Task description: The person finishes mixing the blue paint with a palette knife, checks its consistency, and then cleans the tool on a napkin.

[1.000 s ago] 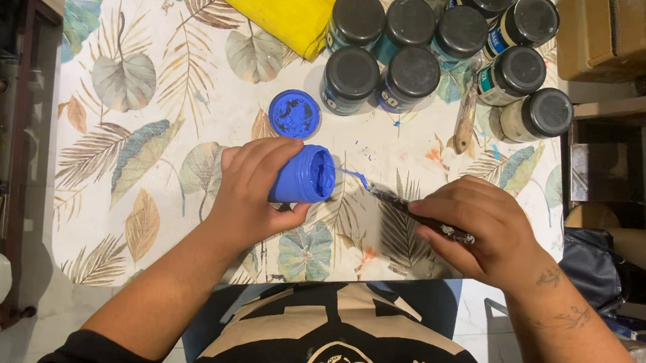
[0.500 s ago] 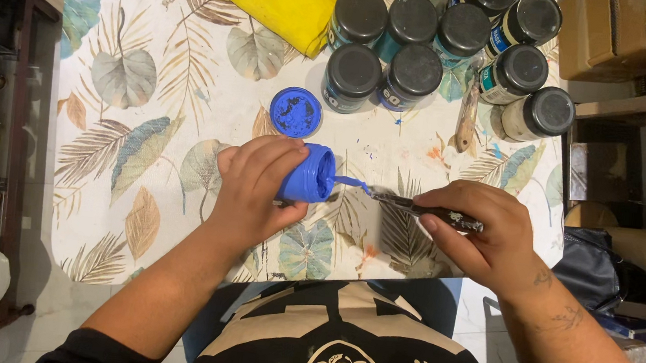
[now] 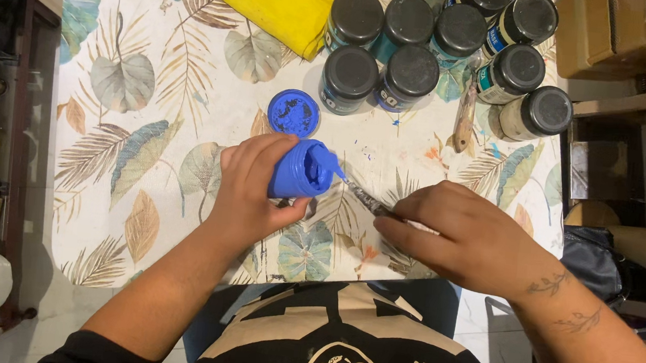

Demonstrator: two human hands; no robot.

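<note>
Tilted further since the earlier frame, the blue paint jar (image 3: 300, 170) now faces the brush (image 3: 365, 199), whose tip sits at the jar mouth. Left hand (image 3: 253, 187) is clamped round the jar above the leaf-print tablecloth (image 3: 148, 109); right hand (image 3: 456, 234) pinches the brush. Blue lid (image 3: 294, 112) lies off, behind the jar; brush looks loaded, painting not begun

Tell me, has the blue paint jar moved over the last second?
Yes, slightly. The blue paint jar in the left hand has tipped so its open mouth faces up more, staying just below the loose blue lid on the table.
</note>
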